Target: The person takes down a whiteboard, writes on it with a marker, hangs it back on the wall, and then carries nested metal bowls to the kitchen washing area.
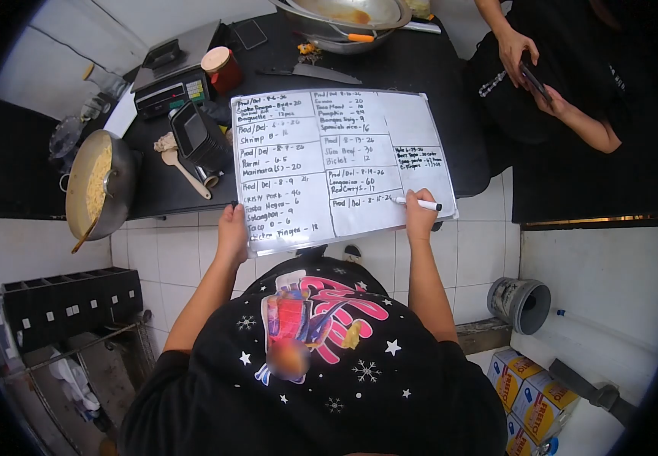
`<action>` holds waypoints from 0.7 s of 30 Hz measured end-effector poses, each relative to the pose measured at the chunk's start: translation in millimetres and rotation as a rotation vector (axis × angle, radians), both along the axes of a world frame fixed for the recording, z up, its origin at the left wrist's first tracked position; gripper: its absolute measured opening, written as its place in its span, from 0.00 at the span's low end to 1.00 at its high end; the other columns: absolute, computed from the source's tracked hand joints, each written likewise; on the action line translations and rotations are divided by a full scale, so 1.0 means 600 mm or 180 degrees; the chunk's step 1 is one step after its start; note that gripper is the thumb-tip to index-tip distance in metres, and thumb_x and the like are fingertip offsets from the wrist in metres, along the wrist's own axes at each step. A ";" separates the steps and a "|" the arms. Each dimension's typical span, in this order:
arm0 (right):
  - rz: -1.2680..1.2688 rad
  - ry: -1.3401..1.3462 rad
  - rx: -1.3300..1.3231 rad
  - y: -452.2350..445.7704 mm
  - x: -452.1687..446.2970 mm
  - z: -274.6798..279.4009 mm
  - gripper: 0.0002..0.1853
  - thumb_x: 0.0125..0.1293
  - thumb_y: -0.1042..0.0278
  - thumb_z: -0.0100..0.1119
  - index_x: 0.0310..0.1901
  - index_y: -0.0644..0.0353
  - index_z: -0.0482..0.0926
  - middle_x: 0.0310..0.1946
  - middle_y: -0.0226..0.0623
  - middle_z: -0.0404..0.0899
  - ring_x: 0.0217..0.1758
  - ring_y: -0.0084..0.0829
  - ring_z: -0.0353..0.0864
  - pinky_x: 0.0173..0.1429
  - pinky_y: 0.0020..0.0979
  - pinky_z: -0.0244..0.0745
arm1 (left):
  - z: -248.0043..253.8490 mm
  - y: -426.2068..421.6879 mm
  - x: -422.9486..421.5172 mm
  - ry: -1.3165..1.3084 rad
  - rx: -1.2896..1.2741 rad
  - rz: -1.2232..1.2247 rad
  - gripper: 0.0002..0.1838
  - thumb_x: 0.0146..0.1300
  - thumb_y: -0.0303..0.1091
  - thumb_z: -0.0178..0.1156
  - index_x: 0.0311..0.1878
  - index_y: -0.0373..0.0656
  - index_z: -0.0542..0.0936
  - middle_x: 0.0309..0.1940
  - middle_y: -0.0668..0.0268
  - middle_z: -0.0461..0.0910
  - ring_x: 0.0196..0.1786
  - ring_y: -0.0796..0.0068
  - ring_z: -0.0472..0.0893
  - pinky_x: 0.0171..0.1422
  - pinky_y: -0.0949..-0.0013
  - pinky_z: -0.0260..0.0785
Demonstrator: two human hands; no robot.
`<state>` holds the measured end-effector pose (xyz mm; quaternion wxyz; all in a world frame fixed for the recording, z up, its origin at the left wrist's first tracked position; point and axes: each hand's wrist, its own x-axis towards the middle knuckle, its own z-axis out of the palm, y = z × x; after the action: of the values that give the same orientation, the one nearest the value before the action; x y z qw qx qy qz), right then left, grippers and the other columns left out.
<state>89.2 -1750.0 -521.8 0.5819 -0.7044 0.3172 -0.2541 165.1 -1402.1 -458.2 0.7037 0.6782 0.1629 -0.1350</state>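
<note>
A framed whiteboard [359, 222] covered in handwritten dates, dish names and numbers rests tilted against the dark table's near edge. My left hand [231, 234] grips its lower left edge, fingers partly hidden behind the board. In my right hand [422, 216] is a whiteboard marker [429, 205], white with a black end, pinched between the fingers. Its tip points left, at the end of the line "Prod/Del - 8-15-26" in the board's lower middle section. Whether the tip touches the board I cannot tell.
Left of the board are a large wok [120, 199] of yellow food, black trays [196, 135], a wooden spoon [186, 173] and a scale [168, 93]. Behind it lie a knife [321, 73] and metal bowls [336, 38]. At right, another person's hands [519, 53] hold a phone [534, 82].
</note>
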 end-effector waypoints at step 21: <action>0.0950 -0.0532 0.0771 0.111 -0.004 0.050 0.12 0.55 0.71 0.60 0.20 0.56 0.67 0.14 0.24 0.66 0.17 0.13 0.61 0.21 0.17 0.56 | -0.001 -0.006 -0.004 -0.0023 -0.0061 0.0037 0.10 0.66 0.32 0.41 0.44 0.37 0.68 0.36 0.62 0.77 0.35 0.76 0.77 0.41 0.73 0.70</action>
<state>86.9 -1683.2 -491.6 0.7178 -0.6450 0.1881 -0.1827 162.5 -1405.6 -458.5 0.7115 0.6710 0.1631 -0.1300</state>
